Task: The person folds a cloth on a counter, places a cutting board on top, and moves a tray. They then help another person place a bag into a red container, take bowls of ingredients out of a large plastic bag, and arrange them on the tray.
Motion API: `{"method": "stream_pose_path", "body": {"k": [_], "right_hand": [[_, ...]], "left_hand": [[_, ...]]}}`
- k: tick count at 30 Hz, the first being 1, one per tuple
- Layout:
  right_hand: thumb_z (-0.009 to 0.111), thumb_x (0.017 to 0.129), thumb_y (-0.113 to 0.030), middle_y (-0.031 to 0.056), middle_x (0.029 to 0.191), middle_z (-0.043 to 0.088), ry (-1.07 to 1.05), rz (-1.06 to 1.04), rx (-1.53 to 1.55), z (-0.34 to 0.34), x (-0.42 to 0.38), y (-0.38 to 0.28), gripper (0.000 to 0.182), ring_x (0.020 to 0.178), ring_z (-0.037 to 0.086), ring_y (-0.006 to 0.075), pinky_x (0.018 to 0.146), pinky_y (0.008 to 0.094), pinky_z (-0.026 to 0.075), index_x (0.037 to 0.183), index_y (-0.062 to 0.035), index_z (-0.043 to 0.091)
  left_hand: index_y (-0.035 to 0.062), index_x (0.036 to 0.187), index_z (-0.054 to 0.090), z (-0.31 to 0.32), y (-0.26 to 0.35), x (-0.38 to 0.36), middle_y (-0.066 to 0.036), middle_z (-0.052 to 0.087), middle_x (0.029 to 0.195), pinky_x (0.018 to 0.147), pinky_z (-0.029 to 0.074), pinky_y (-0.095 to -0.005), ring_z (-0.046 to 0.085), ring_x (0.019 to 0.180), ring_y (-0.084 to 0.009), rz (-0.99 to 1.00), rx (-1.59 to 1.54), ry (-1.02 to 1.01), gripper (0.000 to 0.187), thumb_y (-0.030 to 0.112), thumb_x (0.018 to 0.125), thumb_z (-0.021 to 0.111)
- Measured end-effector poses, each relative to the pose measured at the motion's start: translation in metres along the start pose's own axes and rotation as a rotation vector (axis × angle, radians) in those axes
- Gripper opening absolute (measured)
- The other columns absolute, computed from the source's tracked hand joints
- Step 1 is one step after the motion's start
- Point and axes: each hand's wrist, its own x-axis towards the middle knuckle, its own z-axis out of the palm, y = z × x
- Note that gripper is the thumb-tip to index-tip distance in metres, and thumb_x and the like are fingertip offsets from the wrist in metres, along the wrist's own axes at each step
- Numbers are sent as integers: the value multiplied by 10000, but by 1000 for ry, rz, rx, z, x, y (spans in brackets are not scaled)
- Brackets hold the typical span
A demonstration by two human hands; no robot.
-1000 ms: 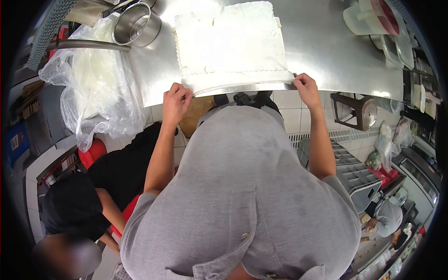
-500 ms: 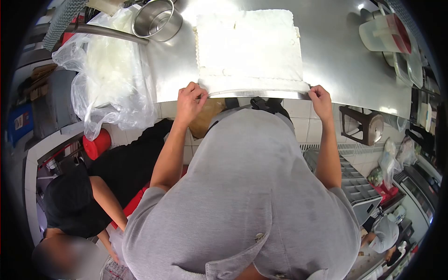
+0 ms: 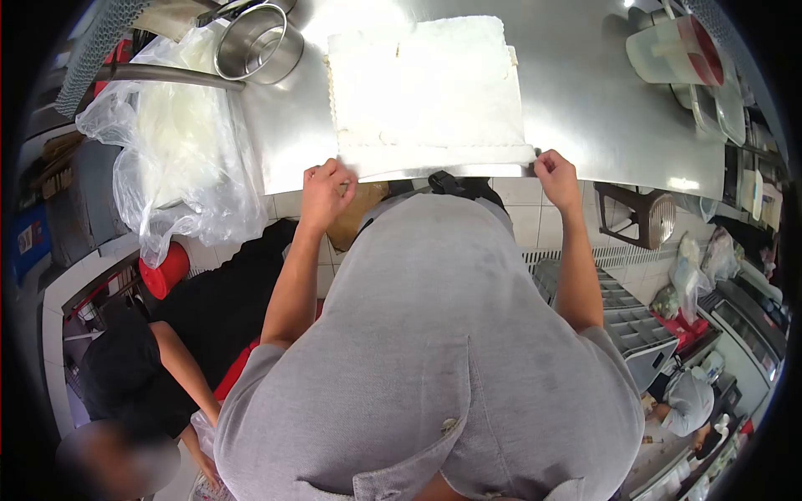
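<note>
Kitchen, tiled floor (image 3: 547,209); seen from above, over a grey shirt (image 3: 434,351).
Bench (image 3: 601,108): steel, bare and shiny, near edge running across the upper frame.
Sheet (image 3: 422,88): white, rectangular, lying flat on the bench, its near edge flush with the bench edge; scalloped trim along the left side.
Bag (image 3: 180,142): clear plastic, holding pale white contents, slumped over the left end of the bench.
Second person (image 3: 196,326): dark top, crouched low at the left, below the bench.
Crate (image 3: 639,317): grey, ribbed, on the floor at right.
Stool (image 3: 639,213): brown plastic, under the bench at right.
Ring (image 3: 257,42): round steel, just left of the sheet's far corner.
Jug (image 3: 668,50): translucent, red lid, far right of the bench.
Left hand (image 3: 324,194): fingers pinched together on the sheet's near left corner.
Right hand (image 3: 555,177): fingers curled shut on the sheet's near right corner.
</note>
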Motion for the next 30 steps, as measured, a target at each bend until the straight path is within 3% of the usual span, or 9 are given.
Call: {"method": "stream_pose_path", "body": {"k": [4, 8, 10, 14, 17, 20, 24, 26, 30], "right_hand": [[631, 745, -159, 105, 632, 615, 69, -63, -187, -16, 25, -24, 160, 573, 590, 202, 568, 313, 469, 791, -5, 624], [595, 784, -220, 161, 703, 618, 157, -238, -204, -7, 120, -62, 209, 666, 597, 336, 609, 383, 466, 779, -13, 625], [599, 803, -241, 160, 817, 639, 151, -228, -245, 11, 177, -79, 228, 784, 613, 306, 698, 384, 477, 877, -29, 641], [610, 812, -265, 160, 1101, 599, 267, -188, -355, 42, 237, -97, 266, 1015, 558, 294, 835, 395, 457, 980, -61, 643], [618, 808, -260, 157, 1181, 550, 430, -254, -440, 64, 259, -91, 235, 1081, 510, 294, 871, 397, 438, 944, -70, 646], [626, 796, -237, 156, 1067, 605, 196, -101, -415, 58, 266, -99, 216, 953, 578, 299, 806, 391, 466, 916, -57, 628], [635, 743, -177, 145, 902, 642, 83, -150, -241, 40, 273, -101, 177, 815, 610, 274, 716, 369, 479, 868, -52, 620], [652, 730, -198, 90, 797, 640, 21, -166, -148, 28, 277, -101, 211, 712, 594, 208, 673, 326, 468, 856, -34, 608], [651, 742, -165, 56, 794, 624, -56, -218, -93, 11, 262, -97, 208, 713, 556, 142, 672, 293, 457, 898, -35, 607]], "left_hand": [[97, 744, 615, -10, -19, 19, -38, 526, 750, 663, 407, -320, 542, 668, -222, -38, -182, -139, 89, 122, 697, 686], [49, 821, 620, -15, -44, 117, -128, 552, 799, 654, 455, -354, 561, 705, -296, -57, -63, 115, 92, 139, 802, 616], [65, 911, 623, -1, -67, 175, -136, 570, 899, 701, 469, -374, 572, 815, -298, -10, -49, 254, 123, 137, 813, 603], [99, 991, 616, 18, -95, 227, -103, 565, 1015, 776, 485, -393, 550, 954, -290, -134, 211, 186, 185, 138, 811, 601], [109, 987, 613, 16, -87, 235, -93, 565, 1024, 807, 487, -401, 546, 970, -290, -208, 325, 108, 183, 135, 806, 598], [106, 947, 612, 14, -88, 246, -101, 565, 1005, 808, 488, -403, 549, 957, -298, -207, 333, 43, 152, 138, 798, 603], [77, 869, 600, 14, -99, 247, -128, 593, 921, 743, 486, -406, 577, 881, -315, -96, 192, 99, 92, 131, 794, 601], [64, 853, 594, 2, -99, 240, -136, 604, 875, 719, 480, -406, 588, 841, -321, -137, 109, 82, 76, 113, 795, 591], [35, 830, 578, -12, -89, 218, -136, 613, 769, 664, 478, -362, 614, 735, -285, -90, -86, 121, 77, 35, 760, 610]]}}
